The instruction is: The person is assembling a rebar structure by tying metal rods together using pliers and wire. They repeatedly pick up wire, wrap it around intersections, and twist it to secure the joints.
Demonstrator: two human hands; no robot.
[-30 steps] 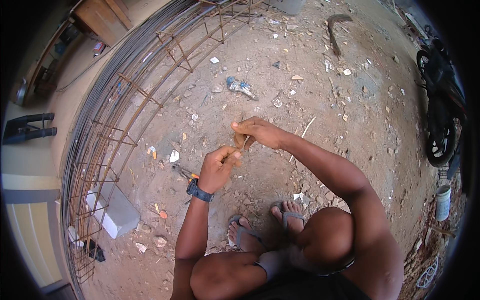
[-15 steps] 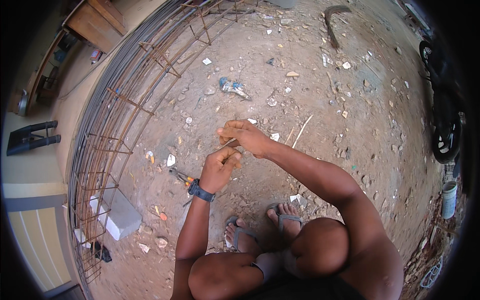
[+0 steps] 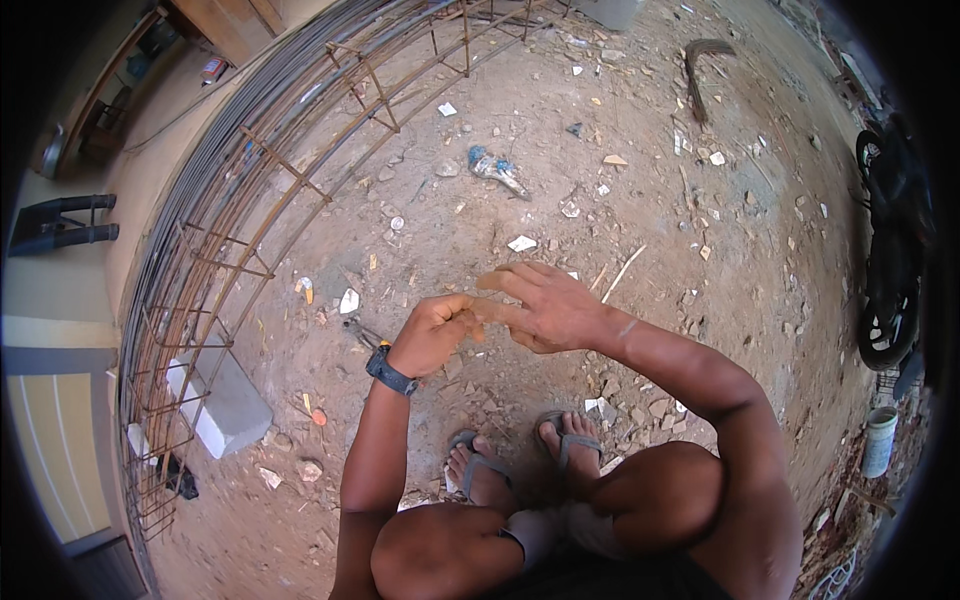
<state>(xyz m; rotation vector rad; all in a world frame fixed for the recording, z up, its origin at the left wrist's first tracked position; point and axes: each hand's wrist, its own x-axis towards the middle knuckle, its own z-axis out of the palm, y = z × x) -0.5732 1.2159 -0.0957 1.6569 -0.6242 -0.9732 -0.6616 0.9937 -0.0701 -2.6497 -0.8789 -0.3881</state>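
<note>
I crouch with both hands held out over bare dirt. My left hand [image 3: 432, 332] has its fingers curled in and a dark watch [image 3: 390, 374] on its wrist; whatever it may pinch is hidden. My right hand [image 3: 552, 308] reaches in from the right, its fingers stretched apart, the lower ones meeting the left fingertips. Nothing shows in its grasp. A pair of pliers [image 3: 358, 328] lies on the ground just beyond the left wrist, its handles mostly hidden behind that wrist.
A long cage of rusty rebar [image 3: 265, 262] curves along the left, with a pale block [image 3: 222, 405] beside it. Ahead lie a blue-and-white crumpled item [image 3: 495, 170] and a bundle of wire [image 3: 695, 75]. A motorcycle [image 3: 890, 250] and a bucket [image 3: 879, 443] stand at right.
My right hand has shifted right and lower, its fingers straightening out from a curl. My left hand has moved slightly left, fingers still bent. The whole view has shifted a little.
</note>
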